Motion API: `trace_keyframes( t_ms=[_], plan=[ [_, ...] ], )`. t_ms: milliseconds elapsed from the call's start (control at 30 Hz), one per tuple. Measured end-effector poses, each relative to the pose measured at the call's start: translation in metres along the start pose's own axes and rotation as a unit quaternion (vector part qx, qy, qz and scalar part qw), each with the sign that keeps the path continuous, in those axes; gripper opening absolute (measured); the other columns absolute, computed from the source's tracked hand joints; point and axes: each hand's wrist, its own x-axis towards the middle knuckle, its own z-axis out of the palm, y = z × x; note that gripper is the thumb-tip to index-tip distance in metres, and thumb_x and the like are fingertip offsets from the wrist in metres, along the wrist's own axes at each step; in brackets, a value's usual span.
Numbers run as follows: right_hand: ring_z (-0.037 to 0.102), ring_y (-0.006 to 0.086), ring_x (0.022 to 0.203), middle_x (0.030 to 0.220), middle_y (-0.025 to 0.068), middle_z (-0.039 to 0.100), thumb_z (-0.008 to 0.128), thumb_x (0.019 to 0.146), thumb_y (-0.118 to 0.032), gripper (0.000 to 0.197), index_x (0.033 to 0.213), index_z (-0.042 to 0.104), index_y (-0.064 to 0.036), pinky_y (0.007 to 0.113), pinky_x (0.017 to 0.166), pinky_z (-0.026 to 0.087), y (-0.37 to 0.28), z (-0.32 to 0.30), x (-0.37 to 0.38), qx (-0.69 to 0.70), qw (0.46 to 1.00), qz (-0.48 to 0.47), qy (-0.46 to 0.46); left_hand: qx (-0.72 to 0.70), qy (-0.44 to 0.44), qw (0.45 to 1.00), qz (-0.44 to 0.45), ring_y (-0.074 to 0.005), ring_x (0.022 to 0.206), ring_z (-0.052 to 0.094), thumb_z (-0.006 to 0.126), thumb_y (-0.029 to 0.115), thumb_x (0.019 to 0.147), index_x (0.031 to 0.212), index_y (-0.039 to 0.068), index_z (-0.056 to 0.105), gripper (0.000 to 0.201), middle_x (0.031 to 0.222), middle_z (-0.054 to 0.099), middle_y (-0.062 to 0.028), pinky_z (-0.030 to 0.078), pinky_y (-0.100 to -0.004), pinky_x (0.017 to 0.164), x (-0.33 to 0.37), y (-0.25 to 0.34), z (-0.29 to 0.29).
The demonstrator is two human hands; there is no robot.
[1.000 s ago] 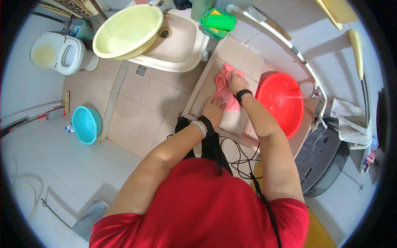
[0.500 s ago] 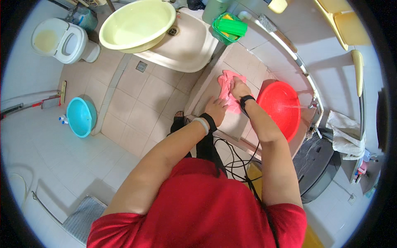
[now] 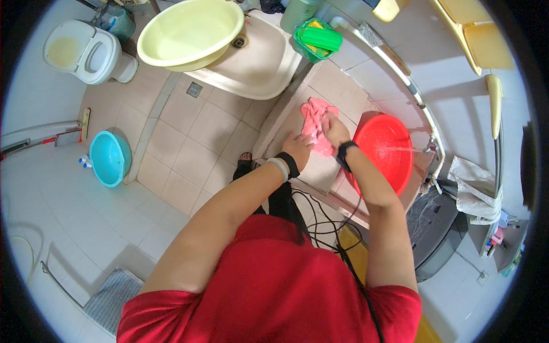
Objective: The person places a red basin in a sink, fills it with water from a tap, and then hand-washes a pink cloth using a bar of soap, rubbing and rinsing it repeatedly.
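A wet, crumpled pink cloth (image 3: pixel 315 110) lies on a flat pale slab (image 3: pixel 321 176) on the raised tiled ledge. My right hand (image 3: pixel 336 130), a black band at its wrist, has its fingers curled into the cloth. At the cloth's near left edge is my left hand (image 3: pixel 297 150), fingers spread and lying on it. The left wrist wears a black and a white band. Right of the cloth stands a red basin (image 3: pixel 384 128), with water running into it from a wall tap (image 3: pixel 430 147).
A pale yellow basin (image 3: pixel 191 31) rests on the white sink (image 3: pixel 269 57). Beside that hangs a green basket (image 3: pixel 314 48). A blue basin (image 3: pixel 110 160) and a toilet (image 3: pixel 91 54) are at the left. Black cables (image 3: pixel 326 226) loop below the ledge.
My right hand has shifted slightly nearer and the cloth has bunched up under it. My left hand stays at the cloth's edge. The whole view has moved a little.
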Motion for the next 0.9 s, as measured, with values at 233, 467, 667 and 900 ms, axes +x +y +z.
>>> trace_keyframes(
  t_ms=[233, 467, 667, 900],
  plan=[
    [0.061, 0.0345, 0.082, 0.084, 0.0203, 0.061, 0.048, 0.083, -0.026, 0.023, 0.091, 0.052, -0.0052, 0.045, 0.069, 0.049, -0.018, 0.010, 0.008, -0.237, 0.968, -0.067, 0.048, 0.033, -0.004, 0.999, -0.013, -0.0221, 0.126, 0.038, 0.043, 0.019, 0.084, 0.121, 0.011, 0.052, 0.039, 0.133, 0.045, -0.0078, 0.024, -0.0489, 0.104, 0.010, 0.006, -0.004],
    [0.059, 0.0364, 0.079, 0.081, 0.0232, 0.059, 0.049, 0.086, -0.024, 0.025, 0.100, 0.052, -0.0039, 0.046, 0.073, 0.047, 0.004, 0.009, -0.018, -0.043, 0.984, -0.164, 0.053, 0.046, -0.004, 0.999, -0.007, -0.0216, 0.123, 0.040, 0.041, 0.017, 0.085, 0.120, 0.013, 0.053, 0.038, 0.131, 0.046, -0.0072, 0.025, -0.0485, 0.103, 0.009, 0.000, 0.003],
    [0.060, 0.0351, 0.083, 0.085, 0.0233, 0.061, 0.043, 0.088, -0.026, 0.027, 0.103, 0.051, -0.0054, 0.047, 0.075, 0.046, -0.013, 0.010, 0.006, -0.202, 0.979, 0.013, 0.028, 0.018, -0.015, 1.000, -0.006, -0.0223, 0.122, 0.041, 0.044, 0.016, 0.082, 0.120, 0.012, 0.054, 0.039, 0.129, 0.047, -0.0073, 0.025, -0.0488, 0.104, 0.017, 0.005, -0.007],
    [0.058, 0.0365, 0.095, 0.102, 0.0224, 0.059, 0.053, 0.084, -0.024, 0.036, 0.113, 0.050, -0.0031, 0.043, 0.078, 0.047, 0.011, 0.007, -0.022, -0.008, 0.993, -0.099, 0.068, 0.007, -0.033, 0.999, 0.011, -0.0247, 0.124, 0.040, 0.044, 0.014, 0.083, 0.122, 0.010, 0.052, 0.041, 0.132, 0.044, -0.0099, 0.025, -0.0491, 0.104, 0.014, -0.001, -0.009]
  ],
)
